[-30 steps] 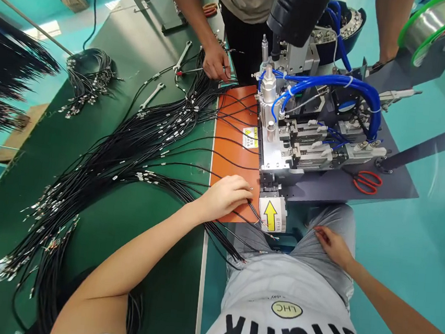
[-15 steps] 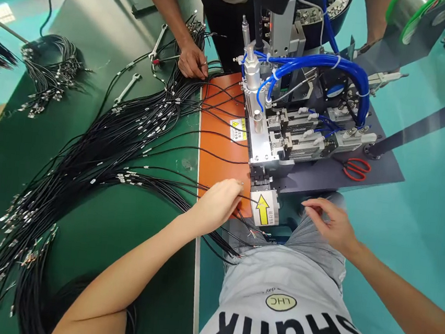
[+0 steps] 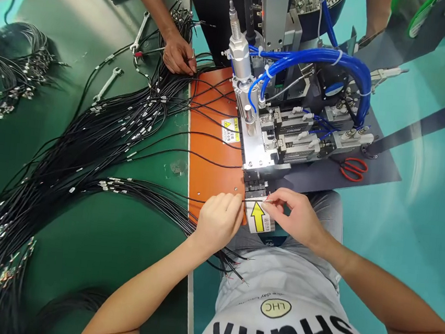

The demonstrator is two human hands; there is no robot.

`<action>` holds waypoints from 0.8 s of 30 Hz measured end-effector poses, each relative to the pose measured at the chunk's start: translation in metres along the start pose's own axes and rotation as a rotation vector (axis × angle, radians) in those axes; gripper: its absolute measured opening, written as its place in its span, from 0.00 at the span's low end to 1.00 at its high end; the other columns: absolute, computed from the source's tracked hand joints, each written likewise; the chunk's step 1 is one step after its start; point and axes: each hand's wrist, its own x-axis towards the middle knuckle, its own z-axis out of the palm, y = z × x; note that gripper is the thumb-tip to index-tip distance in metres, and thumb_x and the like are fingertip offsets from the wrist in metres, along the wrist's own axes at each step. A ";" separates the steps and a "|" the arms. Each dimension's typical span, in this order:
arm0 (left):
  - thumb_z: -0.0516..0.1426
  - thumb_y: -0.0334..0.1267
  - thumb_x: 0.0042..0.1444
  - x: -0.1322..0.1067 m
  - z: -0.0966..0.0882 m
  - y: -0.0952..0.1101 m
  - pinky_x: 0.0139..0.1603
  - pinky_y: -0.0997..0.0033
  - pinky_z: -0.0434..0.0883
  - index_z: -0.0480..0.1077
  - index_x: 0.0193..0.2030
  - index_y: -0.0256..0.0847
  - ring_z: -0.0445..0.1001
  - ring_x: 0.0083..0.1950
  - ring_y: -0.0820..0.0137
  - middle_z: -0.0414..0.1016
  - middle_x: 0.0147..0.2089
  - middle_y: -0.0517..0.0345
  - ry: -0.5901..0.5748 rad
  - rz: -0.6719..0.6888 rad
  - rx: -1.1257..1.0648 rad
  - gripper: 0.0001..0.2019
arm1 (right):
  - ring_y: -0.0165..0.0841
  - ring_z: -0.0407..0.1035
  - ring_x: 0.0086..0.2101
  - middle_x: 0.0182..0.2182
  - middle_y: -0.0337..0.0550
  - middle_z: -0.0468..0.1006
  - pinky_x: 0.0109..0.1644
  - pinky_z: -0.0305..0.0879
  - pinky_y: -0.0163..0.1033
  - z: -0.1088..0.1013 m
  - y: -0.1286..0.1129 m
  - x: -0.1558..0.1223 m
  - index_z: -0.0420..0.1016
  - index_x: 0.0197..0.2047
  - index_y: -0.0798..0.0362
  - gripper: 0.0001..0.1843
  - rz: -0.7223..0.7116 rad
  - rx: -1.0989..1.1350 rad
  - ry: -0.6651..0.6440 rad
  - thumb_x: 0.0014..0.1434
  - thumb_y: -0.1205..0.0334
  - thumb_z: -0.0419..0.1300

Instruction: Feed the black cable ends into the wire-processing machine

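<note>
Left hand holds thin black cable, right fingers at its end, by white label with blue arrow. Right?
The arrow on the white label is yellow, not blue, in head view; left hand, right hand and thin black cable are as stated.

**Single head view, forward and down**

The camera sits on the wearer's head, above the shirt (image 3: 274,279), seen at the lower edge. It looks steeply down and ahead; the cable (image 3: 254,200) is close, near mid-frame. The counter (image 3: 116,248) spans the left, the machine (image 3: 297,147) the upper right, cropped at the top.
</note>
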 end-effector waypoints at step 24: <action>0.59 0.29 0.58 0.029 -0.004 0.012 0.32 0.75 0.67 0.72 0.39 0.39 0.69 0.31 0.76 0.73 0.32 0.59 0.162 -0.137 -0.741 0.03 | 0.27 0.61 0.28 0.29 0.36 0.72 0.31 0.57 0.36 -0.010 -0.009 0.010 0.76 0.38 0.51 0.08 0.132 0.342 -0.065 0.58 0.56 0.66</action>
